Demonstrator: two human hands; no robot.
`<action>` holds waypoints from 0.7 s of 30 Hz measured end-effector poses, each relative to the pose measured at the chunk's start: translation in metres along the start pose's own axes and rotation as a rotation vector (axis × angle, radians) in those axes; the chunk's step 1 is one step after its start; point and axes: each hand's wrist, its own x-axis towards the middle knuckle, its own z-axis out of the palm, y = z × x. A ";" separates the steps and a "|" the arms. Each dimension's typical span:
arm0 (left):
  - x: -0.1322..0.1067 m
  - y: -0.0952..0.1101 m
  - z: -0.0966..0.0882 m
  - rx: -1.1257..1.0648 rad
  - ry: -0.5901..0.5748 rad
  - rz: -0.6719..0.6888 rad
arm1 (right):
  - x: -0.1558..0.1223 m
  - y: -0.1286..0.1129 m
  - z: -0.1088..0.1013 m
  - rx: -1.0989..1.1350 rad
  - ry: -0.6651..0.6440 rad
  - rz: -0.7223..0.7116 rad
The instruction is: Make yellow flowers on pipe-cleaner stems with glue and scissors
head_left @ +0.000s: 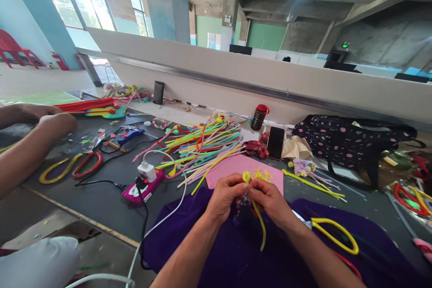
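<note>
Between my two hands is a yellow pipe cleaner (261,229), its top end curled into a small loop and its tail hanging down. My left hand (225,194) pinches it near the loop, fingertips pressed together. Just opposite, my right hand (270,195) also grips it, with the tail dropping below the fingers. Behind the hands, small yellow pieces (261,174) lie on a pink sheet (232,168). Scissors with yellow and red handles (337,234) rest by my right forearm on the dark purple cloth (189,216).
A heap of coloured pipe cleaners (205,139) covers the table ahead. Left are a purple power strip (143,189) with cables, another pair of scissors (88,164) and a co-worker's arms (40,135). A phone (276,142), bottle (259,117) and patterned bag (340,144) stand at the back right.
</note>
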 end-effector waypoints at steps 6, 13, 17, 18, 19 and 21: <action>0.001 0.001 -0.003 -0.015 -0.014 -0.055 | 0.000 0.001 -0.001 0.043 0.005 0.014; 0.001 0.005 -0.004 -0.107 0.038 0.020 | 0.000 0.002 0.000 0.015 -0.029 0.028; -0.001 0.010 -0.003 -0.132 0.023 0.065 | -0.002 -0.002 -0.002 0.023 -0.058 0.030; 0.000 0.009 -0.003 -0.130 0.017 0.052 | -0.002 -0.002 -0.003 0.025 -0.061 0.035; 0.000 0.009 -0.004 -0.121 0.010 0.028 | -0.002 -0.003 -0.003 0.031 -0.060 0.041; 0.002 0.006 -0.005 -0.089 -0.008 -0.040 | -0.002 -0.003 -0.004 0.062 -0.046 0.055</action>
